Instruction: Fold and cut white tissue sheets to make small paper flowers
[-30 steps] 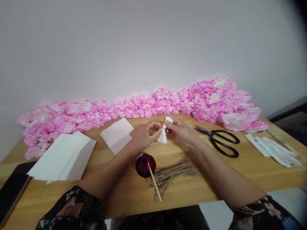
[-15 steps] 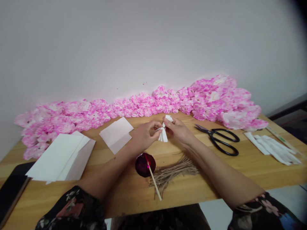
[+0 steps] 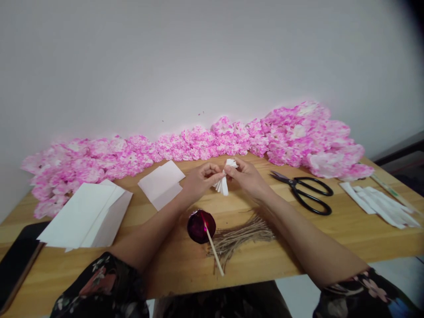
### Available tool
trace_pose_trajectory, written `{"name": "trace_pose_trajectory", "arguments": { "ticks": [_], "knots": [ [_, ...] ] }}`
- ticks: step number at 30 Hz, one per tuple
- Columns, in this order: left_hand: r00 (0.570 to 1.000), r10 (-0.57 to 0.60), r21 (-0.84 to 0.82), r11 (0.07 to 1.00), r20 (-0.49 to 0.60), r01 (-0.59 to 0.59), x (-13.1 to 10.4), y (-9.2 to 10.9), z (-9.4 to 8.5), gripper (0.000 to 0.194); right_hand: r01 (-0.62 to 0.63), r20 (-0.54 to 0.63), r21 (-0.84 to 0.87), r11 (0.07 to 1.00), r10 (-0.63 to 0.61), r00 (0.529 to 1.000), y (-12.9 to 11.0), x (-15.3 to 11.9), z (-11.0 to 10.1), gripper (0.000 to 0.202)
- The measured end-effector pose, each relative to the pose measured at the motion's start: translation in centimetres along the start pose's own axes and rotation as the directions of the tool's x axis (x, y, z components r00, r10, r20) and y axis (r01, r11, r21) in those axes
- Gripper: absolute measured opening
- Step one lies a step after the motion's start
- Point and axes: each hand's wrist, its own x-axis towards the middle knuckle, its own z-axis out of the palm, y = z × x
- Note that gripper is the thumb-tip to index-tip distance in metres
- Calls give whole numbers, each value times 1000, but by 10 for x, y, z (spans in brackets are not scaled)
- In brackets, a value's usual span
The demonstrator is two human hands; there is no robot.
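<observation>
My left hand (image 3: 198,182) and my right hand (image 3: 247,177) both pinch a small white pleated paper bundle (image 3: 224,184), held just above the wooden table (image 3: 298,238) near its middle. The bundle fans out below my fingers and shows a short white tuft above them. In front of my wrists sits a small dark red cup (image 3: 200,226) with a wooden stick (image 3: 213,254) leaning out of it. A heap of brown twine pieces (image 3: 241,236) lies beside the cup, under my right forearm.
A long bank of pink paper flowers (image 3: 205,145) lines the wall. White paper sheets (image 3: 86,216) and a smaller stack (image 3: 162,183) lie left. Black scissors (image 3: 304,192) and folded white strips (image 3: 377,205) lie right. A dark phone (image 3: 16,260) sits at the left edge.
Both hands have shifted slightly up and away with the paper bundle, which has tilted a little. Nothing else on the table has moved.
</observation>
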Motion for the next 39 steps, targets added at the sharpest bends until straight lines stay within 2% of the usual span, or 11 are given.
{"name": "trace_pose_trajectory", "arguments": {
  "ticks": [2,5,11,15,20,28,39],
  "knots": [
    [999,-32,-77,996,26,34,4,-3,-2,30,7,19,-73,997,-6,1000,-3,-1,0,34],
    [999,-29,-40,999,23,30,6,-3,-3,25,-4,48,-91,996,8,999,-8,-3,3,32],
    [993,-81,-142,987,-87,68,6,0,-5,21,47,-18,-118,992,-50,999,-12,-4,5,37],
    [983,-100,-171,983,-156,73,7,-5,-7,21,75,73,-291,954,-56,996,-9,-3,4,36],
    [974,-99,-177,982,-206,62,6,-6,-6,24,114,48,-492,863,-103,993,-5,-4,7,32],
    [962,-130,-188,979,-242,85,2,4,0,26,171,79,-521,836,-152,985,-7,-4,8,25],
    [952,-51,-47,998,-303,39,-2,4,9,22,188,63,-579,793,-186,981,-4,-6,13,25]
  ]
}}
